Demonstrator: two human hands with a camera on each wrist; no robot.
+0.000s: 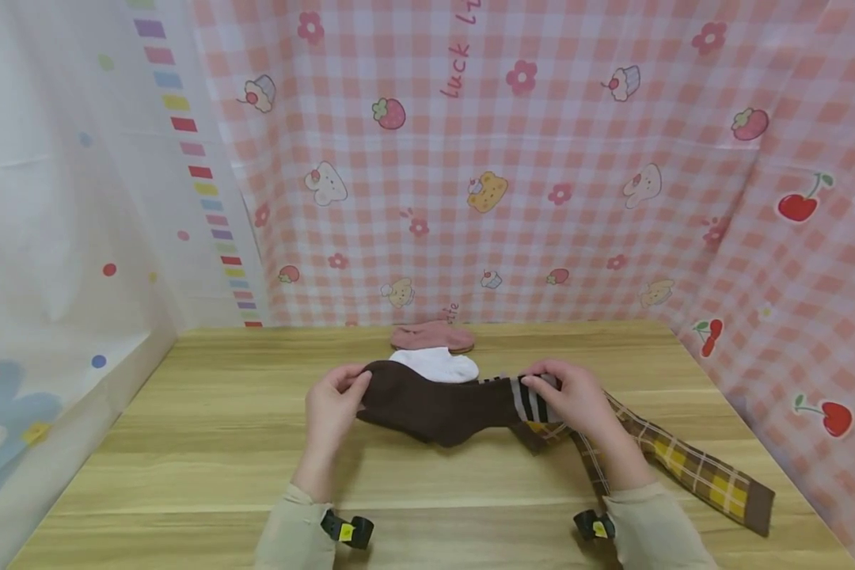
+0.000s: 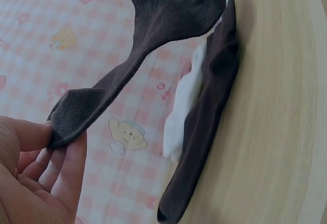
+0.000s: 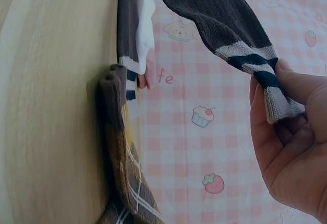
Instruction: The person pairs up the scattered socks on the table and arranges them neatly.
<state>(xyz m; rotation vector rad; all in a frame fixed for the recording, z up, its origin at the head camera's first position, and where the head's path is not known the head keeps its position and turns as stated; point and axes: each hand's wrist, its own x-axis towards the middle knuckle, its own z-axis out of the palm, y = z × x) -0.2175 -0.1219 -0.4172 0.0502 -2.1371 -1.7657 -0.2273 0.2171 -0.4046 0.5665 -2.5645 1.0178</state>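
A dark brown sock (image 1: 442,404) with a grey-and-black striped cuff is stretched sideways between both hands above the table. My left hand (image 1: 331,408) pinches its toe end between thumb and fingers. At the other end, my right hand (image 1: 577,400) holds the striped cuff (image 3: 255,63), thumb on top. A matching dark sock (image 2: 214,81) lies on the table below, partly hidden from the head view. Beside that one rests a white ankle sock (image 1: 438,366), and behind it a pink ankle sock (image 1: 431,336).
Brown-and-yellow plaid socks (image 1: 698,467) lie spread on the right of the wooden table (image 1: 207,443), partly under the right forearm. A pink checked cloth (image 1: 427,198) hangs along the back and right; a white patterned cloth (image 1: 57,198) hangs at left.
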